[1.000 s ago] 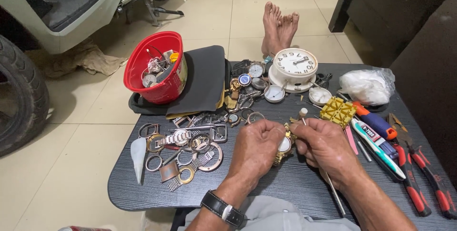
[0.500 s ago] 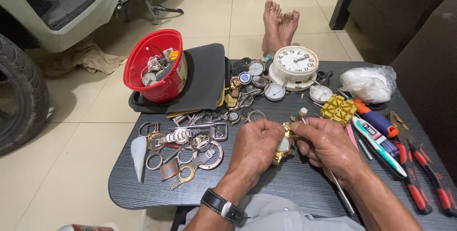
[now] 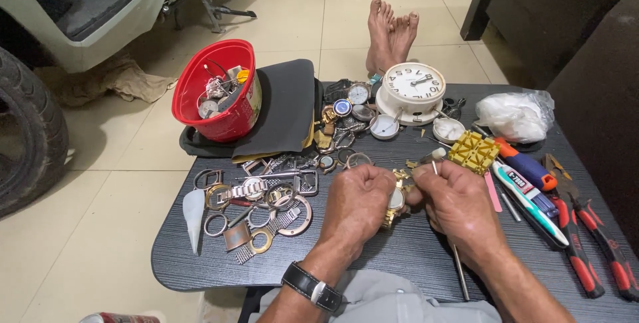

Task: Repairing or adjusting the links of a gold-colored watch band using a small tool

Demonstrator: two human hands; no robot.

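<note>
Little has shifted: both hands stay together at the table's near middle, left hand clamped on a gold watch, right hand pinching a thin tool beside it.

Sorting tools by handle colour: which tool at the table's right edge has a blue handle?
The screwdriver beside the yellow block; the pliers nearby have red handles.

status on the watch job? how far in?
Done: nothing finished shows; loose cases and rings lie spread on the table. In hand: the left hand grips a gold watch, and the right hand holds a thin tool by it, above the table. Left: cannot tell what stage the watch is at; its face is mostly hidden. More watches sit by the white clock.
</note>
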